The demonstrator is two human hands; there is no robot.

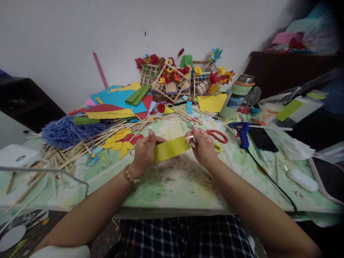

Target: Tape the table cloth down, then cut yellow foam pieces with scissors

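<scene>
Head view. A yellow strip (172, 149) is held above the front middle of the surface (174, 193), spanning the space between both hands and sloping slightly upward to the right. The grip of the left hand (143, 152) is closed on the strip's left end, thumb raised. The grip of the right hand (202, 147) is pinched at its right end, where a small shiny patch shows; what causes the shine cannot be told. Just beyond the right hand lie red-handled scissors (220, 136); farther right, a blue glue gun (243, 135) stands near a dark phone (263, 139). To the left are yellow paper petals (118, 142) and purple yarn (70, 133). Behind, stick frames (172, 94) bearing paper flowers stand near a green bottle (233, 104).
</scene>
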